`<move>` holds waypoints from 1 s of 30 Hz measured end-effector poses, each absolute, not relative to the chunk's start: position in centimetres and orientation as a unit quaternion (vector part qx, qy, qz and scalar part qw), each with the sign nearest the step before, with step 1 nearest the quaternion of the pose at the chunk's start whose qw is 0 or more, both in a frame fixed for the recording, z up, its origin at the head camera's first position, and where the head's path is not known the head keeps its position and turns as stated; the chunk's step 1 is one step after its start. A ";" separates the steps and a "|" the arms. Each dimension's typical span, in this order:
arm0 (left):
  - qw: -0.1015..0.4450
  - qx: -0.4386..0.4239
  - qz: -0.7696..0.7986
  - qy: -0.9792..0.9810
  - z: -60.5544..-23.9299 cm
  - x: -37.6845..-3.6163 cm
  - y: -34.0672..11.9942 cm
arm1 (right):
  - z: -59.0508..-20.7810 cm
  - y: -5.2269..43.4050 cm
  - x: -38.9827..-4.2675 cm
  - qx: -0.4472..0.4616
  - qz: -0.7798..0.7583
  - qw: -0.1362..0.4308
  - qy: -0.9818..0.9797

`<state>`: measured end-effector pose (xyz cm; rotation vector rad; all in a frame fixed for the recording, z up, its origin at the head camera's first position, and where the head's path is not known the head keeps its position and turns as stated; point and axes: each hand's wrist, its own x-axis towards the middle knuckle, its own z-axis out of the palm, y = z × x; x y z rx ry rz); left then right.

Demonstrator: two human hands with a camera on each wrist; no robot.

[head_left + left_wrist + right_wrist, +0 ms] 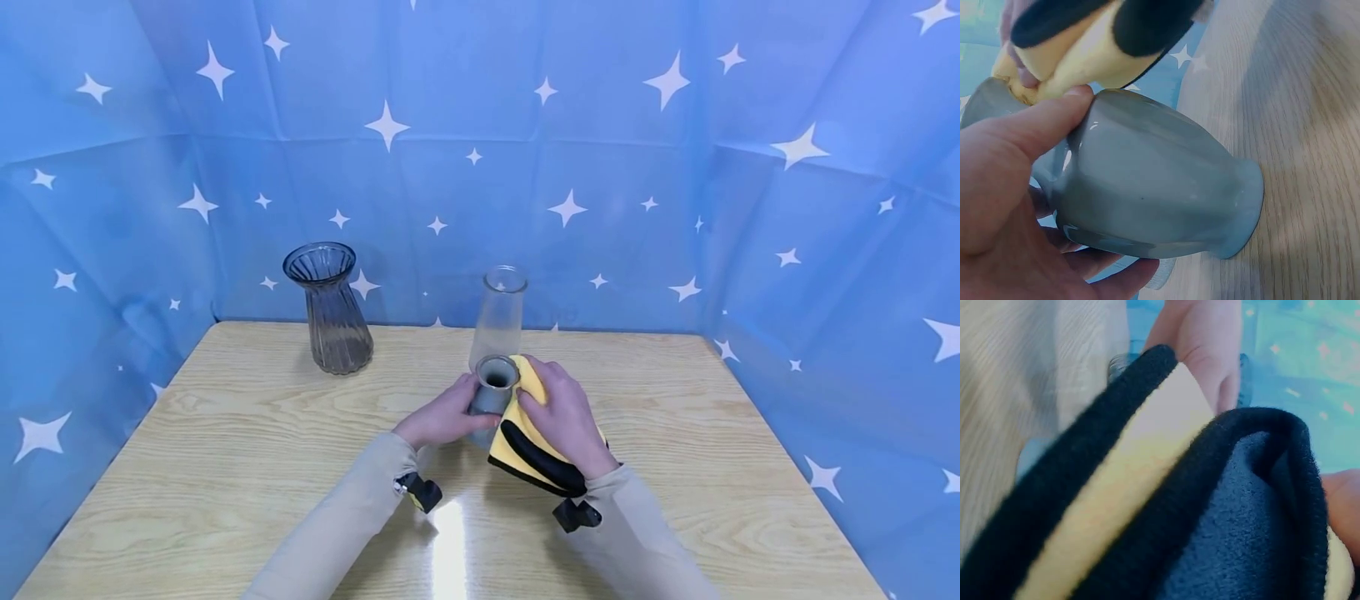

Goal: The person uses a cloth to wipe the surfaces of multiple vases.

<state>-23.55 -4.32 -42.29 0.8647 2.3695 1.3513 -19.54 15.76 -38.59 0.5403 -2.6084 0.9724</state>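
Together, left hand [442, 417] gripping grey vase [491, 396], right hand [562, 417] pressing yellow cloth [525, 450]

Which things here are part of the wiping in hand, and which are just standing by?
In use:
- grey vase, gripped by the left hand
- yellow cloth with black edging, pressed against the vase by the right hand

Standing by:
- dark ribbed glass vase
- clear glass vase
- wooden table

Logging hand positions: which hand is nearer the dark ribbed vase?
Left. The left hand grips the grey vase, on the dark ribbed vase's side; the right hand is farther off.
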 end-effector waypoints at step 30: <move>0.180 0.287 0.479 0.810 -42.4 -23.1 -4.1 | -43.4 16.7 -19.7 0.179 0.209 0.107 -0.956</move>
